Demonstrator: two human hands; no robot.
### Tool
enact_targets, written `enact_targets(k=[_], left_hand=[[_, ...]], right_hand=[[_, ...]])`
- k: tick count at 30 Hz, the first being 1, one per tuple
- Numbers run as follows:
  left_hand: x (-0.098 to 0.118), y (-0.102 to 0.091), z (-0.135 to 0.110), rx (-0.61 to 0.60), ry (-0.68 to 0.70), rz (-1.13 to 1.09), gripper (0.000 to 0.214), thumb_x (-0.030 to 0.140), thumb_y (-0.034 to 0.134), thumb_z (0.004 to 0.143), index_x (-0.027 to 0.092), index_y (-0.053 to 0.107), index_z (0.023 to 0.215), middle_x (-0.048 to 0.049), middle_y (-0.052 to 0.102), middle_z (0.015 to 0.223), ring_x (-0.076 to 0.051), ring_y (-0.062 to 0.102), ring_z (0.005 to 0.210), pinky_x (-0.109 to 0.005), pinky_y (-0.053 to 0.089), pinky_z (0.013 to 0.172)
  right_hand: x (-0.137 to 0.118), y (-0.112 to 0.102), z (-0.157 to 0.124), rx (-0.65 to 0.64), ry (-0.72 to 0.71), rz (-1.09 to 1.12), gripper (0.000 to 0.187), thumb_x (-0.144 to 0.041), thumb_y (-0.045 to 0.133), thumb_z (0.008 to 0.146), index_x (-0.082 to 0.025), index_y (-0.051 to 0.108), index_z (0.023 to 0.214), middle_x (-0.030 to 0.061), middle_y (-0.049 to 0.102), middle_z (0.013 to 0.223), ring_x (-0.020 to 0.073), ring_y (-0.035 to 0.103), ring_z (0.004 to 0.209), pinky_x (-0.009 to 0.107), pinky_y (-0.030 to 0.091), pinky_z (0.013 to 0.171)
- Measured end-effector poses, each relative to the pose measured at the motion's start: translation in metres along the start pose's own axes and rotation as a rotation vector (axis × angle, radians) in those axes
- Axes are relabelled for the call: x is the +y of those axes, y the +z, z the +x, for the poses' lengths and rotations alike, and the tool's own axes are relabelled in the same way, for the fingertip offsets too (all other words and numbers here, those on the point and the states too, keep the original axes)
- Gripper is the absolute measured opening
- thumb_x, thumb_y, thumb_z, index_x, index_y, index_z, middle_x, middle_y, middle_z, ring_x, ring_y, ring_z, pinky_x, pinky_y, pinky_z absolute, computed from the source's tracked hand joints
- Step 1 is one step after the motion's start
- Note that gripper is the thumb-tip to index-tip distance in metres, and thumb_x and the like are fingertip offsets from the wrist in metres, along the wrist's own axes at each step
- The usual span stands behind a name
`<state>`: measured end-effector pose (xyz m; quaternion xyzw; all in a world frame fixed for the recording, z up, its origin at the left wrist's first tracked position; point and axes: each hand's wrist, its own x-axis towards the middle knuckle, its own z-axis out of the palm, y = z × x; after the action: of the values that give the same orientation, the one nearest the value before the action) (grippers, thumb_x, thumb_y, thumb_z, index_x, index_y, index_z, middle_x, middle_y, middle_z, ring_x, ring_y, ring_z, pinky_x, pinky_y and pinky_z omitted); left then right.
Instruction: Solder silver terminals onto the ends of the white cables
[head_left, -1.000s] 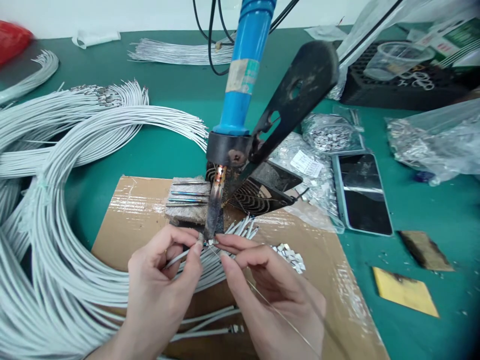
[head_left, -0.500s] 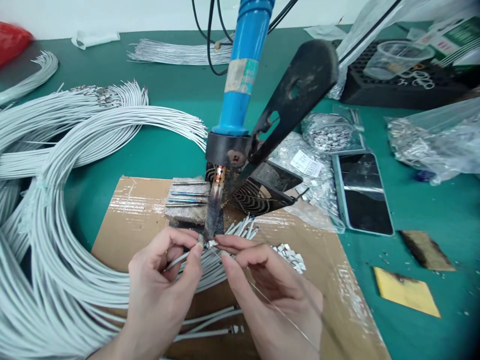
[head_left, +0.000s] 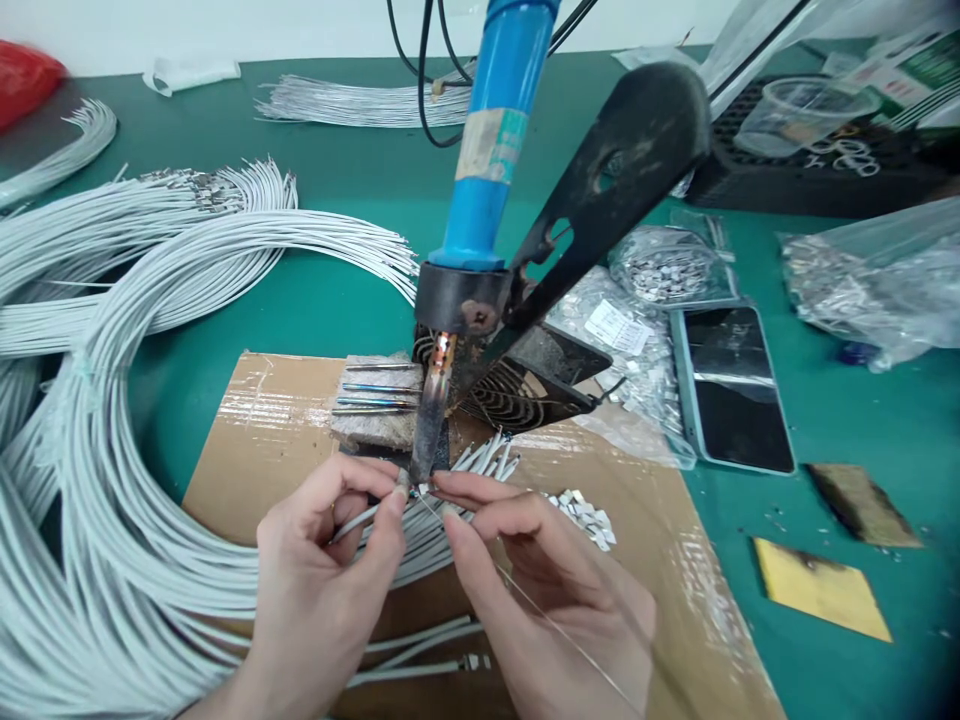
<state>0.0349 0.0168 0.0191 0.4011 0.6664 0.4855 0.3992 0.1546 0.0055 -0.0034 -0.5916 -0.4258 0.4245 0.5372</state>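
A blue soldering iron (head_left: 486, 170) stands tip down in a black stand (head_left: 600, 190), its dark tip just above my fingertips. My left hand (head_left: 330, 560) pinches the end of a white cable (head_left: 358, 522) between thumb and forefinger. In my right hand (head_left: 555, 580) is a thin strand of solder wire (head_left: 559, 630), which runs down toward the lower edge. A small white connector (head_left: 424, 490) sits at the cable's end below the iron's tip, beside my right fingertips. Fingers and tip partly hide the joint.
Coiled white cables (head_left: 112, 450) fill the left side. Under my hands lies cardboard (head_left: 675, 600) with a pile of small white connectors (head_left: 581, 518). To the right are a phone (head_left: 739, 390), bags of small parts (head_left: 664, 265) and a yellow sponge (head_left: 821, 588).
Both hands hold nearly the same pose at the iron's tip. The stand and the things on the right appear shifted slightly rightward in the view.
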Motion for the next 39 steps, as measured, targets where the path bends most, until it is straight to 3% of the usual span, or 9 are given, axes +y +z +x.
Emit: enact_targets(k=[23, 29, 34, 39], left_hand=[[0.002, -0.001, 0.000, 0.025, -0.020, -0.042, 0.013, 0.013, 0.074, 0.080, 0.021, 0.071, 0.070, 0.0027, 0.076, 0.081, -0.007, 0.070, 0.062, -0.009, 0.055, 0.059], [-0.002, -0.010, 0.007, -0.095, 0.088, 0.034, 0.014, 0.009, 0.075, 0.078, 0.021, 0.072, 0.073, 0.0039, 0.079, 0.081, -0.006, 0.074, 0.062, -0.007, 0.056, 0.059], [-0.003, -0.008, 0.006, -0.034, 0.063, 0.005, 0.014, 0.011, 0.073, 0.080, 0.021, 0.072, 0.071, 0.0041, 0.078, 0.080, -0.006, 0.074, 0.063, -0.006, 0.055, 0.061], [-0.005, -0.011, 0.008, -0.125, 0.105, 0.053, 0.014, 0.009, 0.074, 0.080, 0.021, 0.072, 0.074, 0.0035, 0.079, 0.082, -0.006, 0.074, 0.063, -0.007, 0.055, 0.060]], right_hand=[[-0.001, 0.002, 0.000, 0.009, -0.034, 0.039, 0.022, -0.017, 0.077, 0.087, -0.025, 0.067, 0.070, -0.0010, 0.083, 0.097, 0.0163, 0.078, 0.087, 0.026, 0.060, 0.085], [0.000, 0.003, -0.001, 0.009, -0.033, 0.044, 0.020, -0.016, 0.077, 0.087, -0.026, 0.068, 0.071, -0.0043, 0.083, 0.100, 0.0133, 0.077, 0.089, 0.023, 0.057, 0.086], [0.000, 0.004, -0.001, 0.016, -0.033, 0.043, 0.021, -0.015, 0.077, 0.087, -0.026, 0.068, 0.071, -0.0039, 0.083, 0.099, 0.0134, 0.076, 0.090, 0.023, 0.057, 0.086], [0.001, 0.003, -0.001, 0.009, -0.040, 0.050, 0.020, -0.015, 0.077, 0.086, -0.026, 0.069, 0.072, -0.0033, 0.083, 0.099, 0.0143, 0.077, 0.091, 0.023, 0.056, 0.086]])
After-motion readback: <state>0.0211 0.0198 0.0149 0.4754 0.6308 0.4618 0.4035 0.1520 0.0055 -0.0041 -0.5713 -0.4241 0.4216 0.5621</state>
